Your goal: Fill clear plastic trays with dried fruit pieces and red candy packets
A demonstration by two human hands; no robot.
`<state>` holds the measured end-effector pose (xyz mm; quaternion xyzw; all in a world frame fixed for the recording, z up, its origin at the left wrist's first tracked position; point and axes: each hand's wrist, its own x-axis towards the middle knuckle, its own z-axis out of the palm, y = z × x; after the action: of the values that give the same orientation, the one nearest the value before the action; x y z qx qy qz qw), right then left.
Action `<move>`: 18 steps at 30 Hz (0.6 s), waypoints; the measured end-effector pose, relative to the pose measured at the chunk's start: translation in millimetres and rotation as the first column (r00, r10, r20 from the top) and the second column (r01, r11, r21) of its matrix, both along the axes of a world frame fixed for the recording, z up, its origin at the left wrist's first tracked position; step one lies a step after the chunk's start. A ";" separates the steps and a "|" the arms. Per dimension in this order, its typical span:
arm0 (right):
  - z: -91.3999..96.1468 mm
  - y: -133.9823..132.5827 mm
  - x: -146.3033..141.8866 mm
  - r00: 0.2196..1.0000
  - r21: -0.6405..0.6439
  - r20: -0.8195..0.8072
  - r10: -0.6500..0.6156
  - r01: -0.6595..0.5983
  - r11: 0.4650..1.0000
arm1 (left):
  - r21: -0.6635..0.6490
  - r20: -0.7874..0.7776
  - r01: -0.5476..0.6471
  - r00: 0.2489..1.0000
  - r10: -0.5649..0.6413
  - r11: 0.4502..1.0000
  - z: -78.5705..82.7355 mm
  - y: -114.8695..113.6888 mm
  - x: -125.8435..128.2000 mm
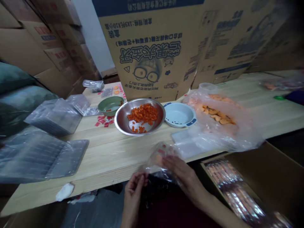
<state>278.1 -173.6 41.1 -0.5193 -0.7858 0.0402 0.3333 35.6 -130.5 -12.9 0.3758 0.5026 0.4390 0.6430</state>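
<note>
A crinkled clear plastic bag lies at the table's front edge, with a small orange piece faintly visible inside. My left hand is closed in a pinch at the bag's lower left edge. Over the bag's right side, my right hand grips it with fingers close together; its thumb is hidden and motion blurs it. Just behind stands a steel bowl of chopped orange bits. To its right sits a light blue basin with a few dark specks.
A green bowl and red packets lie left of the steel bowl. Clear plastic trays are stacked farther left. At right are a large bag of orange pieces and an open carton of wrapped packs. Tall cardboard stands behind.
</note>
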 end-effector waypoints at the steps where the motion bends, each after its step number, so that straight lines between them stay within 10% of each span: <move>1: 21.0 -5.1 8.8 0.990 -0.028 -0.123 -0.064 0.061 0.998 | 0.000 0.001 -0.033 0.999 0.033 0.999 4.8 2.3 0.3; 6: 107.1 -57.7 79.3 0.774 -0.119 -0.390 -0.498 0.494 0.861 | -0.010 -0.070 -0.032 0.997 0.031 0.999 12.3 17.1 14.1; 11: 153.5 -147.0 157.8 0.543 0.094 -0.319 -0.776 0.833 0.545 | -0.083 -0.187 0.021 0.982 -0.036 0.996 1.9 31.6 34.0; 14: 145.0 -195.9 202.7 0.403 0.118 -0.235 -0.885 0.915 0.385 | -0.100 -0.243 0.071 0.966 -0.093 0.992 -2.7 37.3 42.4; 18: 83.2 -231.8 256.1 0.258 -0.108 -0.200 -0.945 0.953 0.283 | -0.085 -0.325 0.090 0.939 -0.113 0.992 -4.6 38.6 53.5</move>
<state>534.2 -405.4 124.3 -0.8718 -0.2754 -0.1225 0.3861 89.1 -92.0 -17.6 0.4466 0.5977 0.3189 0.5845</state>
